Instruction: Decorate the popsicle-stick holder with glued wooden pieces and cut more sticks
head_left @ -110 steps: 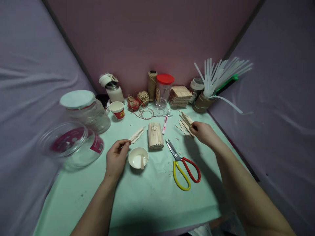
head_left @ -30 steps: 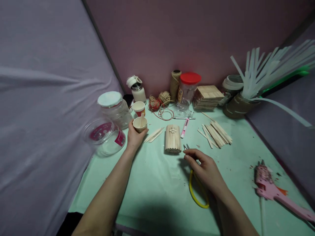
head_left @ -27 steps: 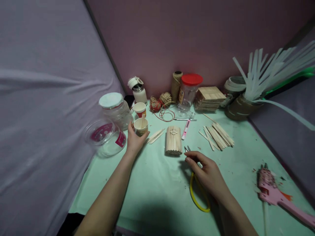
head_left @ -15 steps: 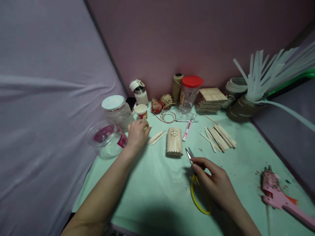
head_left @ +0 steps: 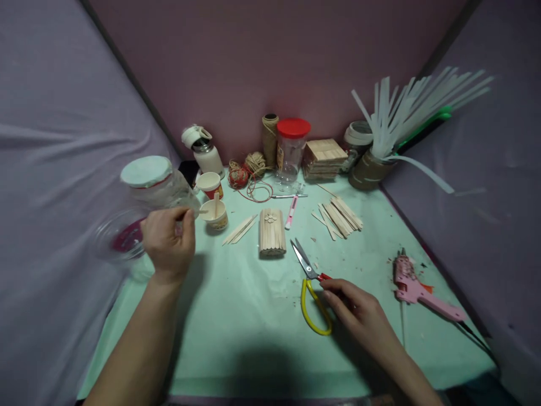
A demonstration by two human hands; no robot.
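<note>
My right hand [head_left: 359, 307] pinches the red handle of a pair of scissors [head_left: 310, 273]. Their blades are slightly parted and point up and left; the yellow handle loop hangs free. My left hand [head_left: 169, 242] is closed beside a small paper cup [head_left: 215, 217] with a wooden stick standing in it. A thin light tip shows between that hand and the cup; what the fingers hold is hidden. Between the hands stands a small piece made of craft sticks [head_left: 272, 234], with a flower shape on its front. Some pointed sticks [head_left: 240, 230] lie left of it.
A pink glue gun [head_left: 416, 290] lies at the right. Loose craft sticks [head_left: 342, 217] and a pink cutter [head_left: 291, 213] lie further back. Along the wall stand a red-lidded jar [head_left: 293, 149], stacked sticks [head_left: 323, 160] and twine balls [head_left: 255, 164]. A clear jar [head_left: 156, 183] is left.
My left hand has drawn back from the paper cup, to the left and toward me. The scissors, still in my right hand, show more of their blades and red handle. The view has shifted right.
</note>
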